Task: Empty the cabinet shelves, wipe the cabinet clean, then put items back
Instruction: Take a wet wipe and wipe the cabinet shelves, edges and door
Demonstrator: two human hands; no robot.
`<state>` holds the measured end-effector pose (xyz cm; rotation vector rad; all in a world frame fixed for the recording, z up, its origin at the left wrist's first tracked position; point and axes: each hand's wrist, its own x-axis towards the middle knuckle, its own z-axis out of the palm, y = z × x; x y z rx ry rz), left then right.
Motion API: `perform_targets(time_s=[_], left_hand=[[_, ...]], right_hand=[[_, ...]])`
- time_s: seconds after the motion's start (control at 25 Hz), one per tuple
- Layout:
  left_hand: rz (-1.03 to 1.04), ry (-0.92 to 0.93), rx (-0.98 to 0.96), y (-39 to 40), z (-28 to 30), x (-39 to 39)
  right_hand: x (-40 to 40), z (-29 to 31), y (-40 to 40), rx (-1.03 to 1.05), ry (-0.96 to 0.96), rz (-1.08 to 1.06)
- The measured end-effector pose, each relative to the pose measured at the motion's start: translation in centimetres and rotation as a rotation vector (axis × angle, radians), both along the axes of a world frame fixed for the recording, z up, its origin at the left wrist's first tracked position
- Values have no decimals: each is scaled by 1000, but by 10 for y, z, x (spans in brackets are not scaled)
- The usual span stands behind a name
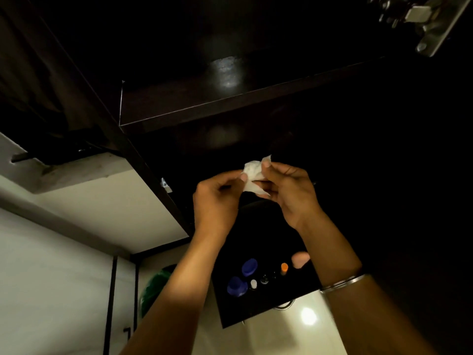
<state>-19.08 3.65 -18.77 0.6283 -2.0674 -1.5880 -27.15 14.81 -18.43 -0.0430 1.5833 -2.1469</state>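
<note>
Both hands grip one crumpled white tissue [253, 176]: left hand [217, 201] pinches its left edge, right hand [289, 190] its right, before the dark cabinet shelf [230, 103]. Below, blue caps [249, 267] and small bottles stand on a black surface [256, 311]; no writing is legible.

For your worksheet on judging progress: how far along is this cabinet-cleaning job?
Emptying looks done: the dark shelf shows nothing on it, and small bottles sit on a black surface below. In hand: the left hand and right hand pinch a white wipe between them. Wiping may remain; restocking certainly does.
</note>
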Motion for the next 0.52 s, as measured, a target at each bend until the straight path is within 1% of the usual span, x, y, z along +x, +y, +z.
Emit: perform_targets(time_s=[0.12, 0.16, 0.24, 0.32, 0.36, 0.44, 0.52], left_hand=[[176, 35, 390, 4, 5, -2], [258, 44, 464, 3, 6, -4], [371, 68, 578, -3, 5, -8], [337, 59, 698, -7, 4, -10], [264, 21, 697, -6, 3, -10], [49, -68, 540, 3, 4, -12], [-151, -131, 379, 14, 7, -16]], right_hand=[[-7, -2, 11, 78, 41, -82], [-9, -2, 14, 58, 13, -122], [-15, -1, 21, -77, -112, -204], [-20, 1, 25, -175, -199, -244], [-20, 1, 26, -158, -194, -236], [-18, 5, 23, -58, -133, -188], [-17, 16, 19, 26, -49, -88]])
